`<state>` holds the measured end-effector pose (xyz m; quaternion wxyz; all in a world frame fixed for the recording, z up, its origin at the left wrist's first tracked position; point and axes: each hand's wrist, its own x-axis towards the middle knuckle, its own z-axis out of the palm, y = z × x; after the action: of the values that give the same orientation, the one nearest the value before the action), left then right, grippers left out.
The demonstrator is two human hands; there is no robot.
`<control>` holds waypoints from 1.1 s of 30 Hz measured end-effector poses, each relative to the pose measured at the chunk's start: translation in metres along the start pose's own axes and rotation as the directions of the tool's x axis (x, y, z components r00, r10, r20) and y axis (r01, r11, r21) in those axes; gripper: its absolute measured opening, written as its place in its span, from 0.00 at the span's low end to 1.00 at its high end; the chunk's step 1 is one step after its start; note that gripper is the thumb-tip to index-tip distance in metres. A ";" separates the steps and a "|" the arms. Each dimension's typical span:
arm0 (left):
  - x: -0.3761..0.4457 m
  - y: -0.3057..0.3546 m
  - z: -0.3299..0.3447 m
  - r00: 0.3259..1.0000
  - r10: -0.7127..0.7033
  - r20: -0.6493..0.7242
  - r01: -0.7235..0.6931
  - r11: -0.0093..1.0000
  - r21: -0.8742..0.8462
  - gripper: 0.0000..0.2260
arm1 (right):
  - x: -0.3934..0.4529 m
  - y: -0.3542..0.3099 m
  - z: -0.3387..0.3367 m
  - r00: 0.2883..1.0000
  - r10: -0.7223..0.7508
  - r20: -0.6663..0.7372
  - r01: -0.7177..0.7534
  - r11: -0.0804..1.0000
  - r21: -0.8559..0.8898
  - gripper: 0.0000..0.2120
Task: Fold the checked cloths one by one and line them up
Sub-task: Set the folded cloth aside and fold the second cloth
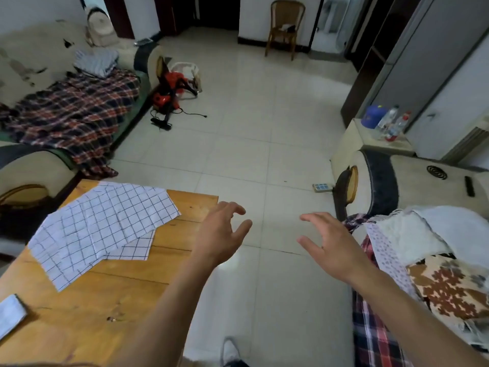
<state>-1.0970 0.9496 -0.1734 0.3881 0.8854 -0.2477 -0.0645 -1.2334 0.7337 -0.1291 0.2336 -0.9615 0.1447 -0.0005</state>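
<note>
A pile of white checked cloths (103, 229) lies spread and overlapping on the far part of the wooden table (87, 308) at the left. One folded whitish cloth (10, 313) sits at the table's near left edge, cut off by the frame. My left hand (221, 234) hovers just past the table's right edge, fingers loosely spread, holding nothing. My right hand (328, 239) hangs over the tiled floor to its right, fingers also spread and empty. Neither hand touches a cloth.
A sofa with a dark plaid blanket (76, 112) stands at the far left. At the right, an armchair (412, 234) carries patterned fabrics. A red appliance with a cord (169, 94) lies on the tiled floor (264, 133), and a wooden chair (284, 27) stands at the back.
</note>
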 end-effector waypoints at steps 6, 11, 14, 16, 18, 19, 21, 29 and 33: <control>0.056 -0.026 -0.016 0.998 -0.039 -0.047 0.043 0.995 0.085 0.12 | 0.075 0.001 0.000 0.997 -0.072 0.031 0.071 0.996 0.048 0.23; 0.088 -0.041 -0.016 0.984 -0.129 -0.124 0.143 0.983 0.112 0.10 | 0.142 0.011 0.014 0.979 -0.160 0.123 0.151 0.985 0.083 0.23; 0.103 -0.048 -0.013 0.959 -0.220 -0.177 0.247 0.958 0.143 0.10 | 0.188 0.016 0.020 0.953 -0.247 0.176 0.227 0.966 0.125 0.23; 0.113 -0.047 -0.012 0.926 -0.297 -0.235 0.339 0.927 0.164 0.10 | 0.219 0.020 0.018 0.932 -0.308 0.191 0.279 0.947 0.160 0.23; 0.122 -0.042 -0.013 0.865 -0.394 -0.309 0.457 0.875 0.163 0.10 | 0.246 0.023 0.014 0.907 -0.359 0.219 0.323 0.928 0.185 0.23; 0.125 -0.039 -0.013 0.833 -0.440 -0.336 0.508 0.848 0.148 0.10 | 0.258 0.025 0.011 0.894 -0.382 0.234 0.343 0.919 0.192 0.23; 0.128 -0.034 -0.014 0.777 -0.506 -0.375 0.582 0.804 0.124 0.10 | 0.281 0.026 0.007 0.866 -0.423 0.267 0.381 0.903 0.198 0.23; 0.113 -0.042 -0.024 0.594 -0.654 -0.468 0.745 0.667 0.014 0.11 | 0.346 -0.022 0.022 0.712 -0.590 0.381 0.543 0.807 0.235 0.23; 0.118 -0.067 -0.036 0.536 -0.686 -0.492 0.762 0.644 -0.067 0.11 | 0.369 -0.053 0.044 0.652 -0.626 0.428 0.583 0.775 0.243 0.22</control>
<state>-0.9570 0.9539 -0.1877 0.3035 0.9217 0.2409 0.0184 -0.8621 0.6960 -0.1695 0.2886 -0.9115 -0.2474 0.1573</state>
